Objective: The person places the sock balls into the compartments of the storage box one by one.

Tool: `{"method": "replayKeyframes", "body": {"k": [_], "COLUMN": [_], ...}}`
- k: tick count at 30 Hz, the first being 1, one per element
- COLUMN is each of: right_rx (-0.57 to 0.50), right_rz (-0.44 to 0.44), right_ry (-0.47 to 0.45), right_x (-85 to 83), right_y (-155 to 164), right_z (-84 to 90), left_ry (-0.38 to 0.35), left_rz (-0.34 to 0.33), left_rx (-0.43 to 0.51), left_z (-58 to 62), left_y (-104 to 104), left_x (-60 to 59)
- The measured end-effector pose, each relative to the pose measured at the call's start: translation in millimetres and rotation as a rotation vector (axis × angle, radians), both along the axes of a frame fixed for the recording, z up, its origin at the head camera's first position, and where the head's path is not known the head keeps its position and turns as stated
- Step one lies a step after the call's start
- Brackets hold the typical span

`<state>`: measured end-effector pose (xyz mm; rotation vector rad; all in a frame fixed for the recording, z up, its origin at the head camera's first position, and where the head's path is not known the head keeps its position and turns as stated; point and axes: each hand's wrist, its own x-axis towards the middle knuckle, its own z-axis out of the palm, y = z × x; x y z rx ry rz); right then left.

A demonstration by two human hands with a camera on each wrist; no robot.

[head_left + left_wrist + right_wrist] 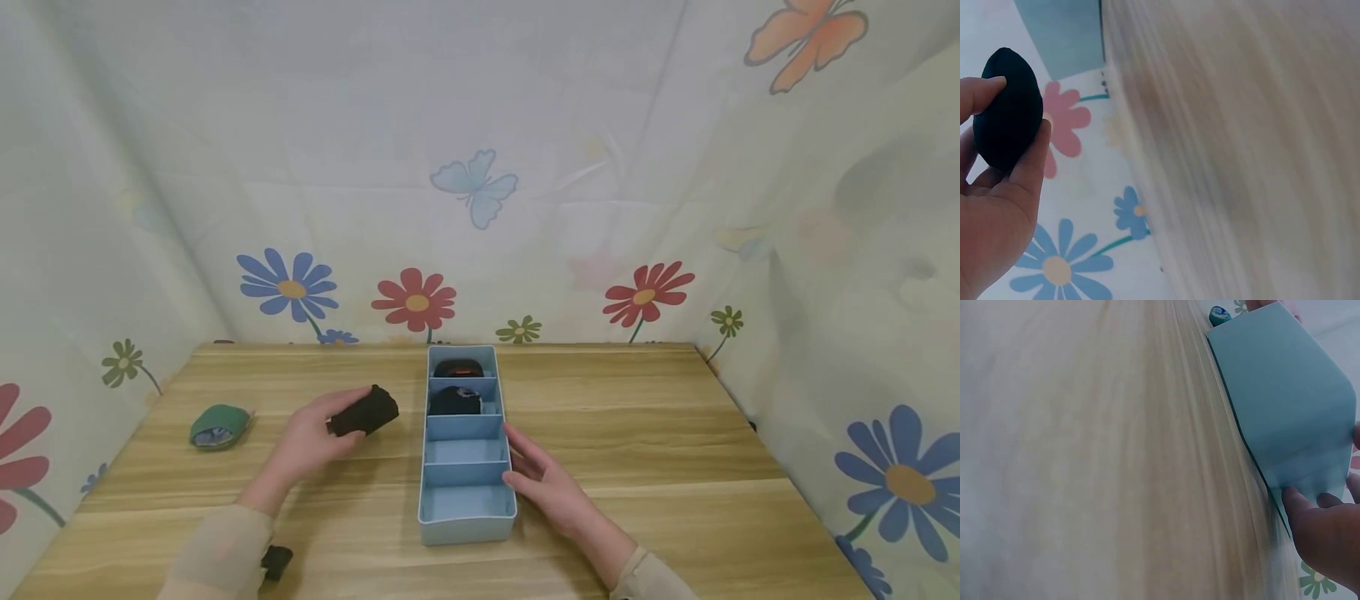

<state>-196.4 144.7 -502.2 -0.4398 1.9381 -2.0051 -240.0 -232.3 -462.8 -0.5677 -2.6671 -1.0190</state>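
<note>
My left hand (311, 437) holds a black rolled-up piece of cloth (365, 411) above the table, left of a light blue divided box (467, 531). In the left wrist view the thumb and fingers grip the dark roll (1009, 109) from both sides. My right hand (551, 492) rests against the box's right side, its fingers spread along the wall near the rim. Fingertips touch the blue wall (1285, 394) in the right wrist view. Two dark cloth rolls sit in the box's far compartments, one black (454, 402) and one with an orange mark (459, 367).
A green cloth roll (220, 427) with a patterned inside lies on the table's left part. Another small black cloth item (277, 562) lies by my left sleeve. Behind the wooden table (622, 417) hangs a flowered curtain (360, 192).
</note>
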Motion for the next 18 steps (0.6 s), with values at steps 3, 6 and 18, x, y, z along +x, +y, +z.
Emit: {"method": "replayKeyframes", "body": {"k": [3,6,18], "right_rx": [-0.006,0.002,0.005], "right_rz": [-0.002,-0.007,-0.011], "right_ry": [0.005,0.01,0.0], "right_x": [0.0,0.0,0.6], "right_y": [0,1,0], "right_z": [-0.2,-0.7,1.1], "left_ry": [0.021,0.035,-0.021], "left_rz": [-0.012,-0.029,-0.097], "left_rx": [0.018,0.04,0.162], "left_z": [2.5,5.9,17.6], "left_y": [8,15,45], "left_x": [0.4,1.7,3.9]}}
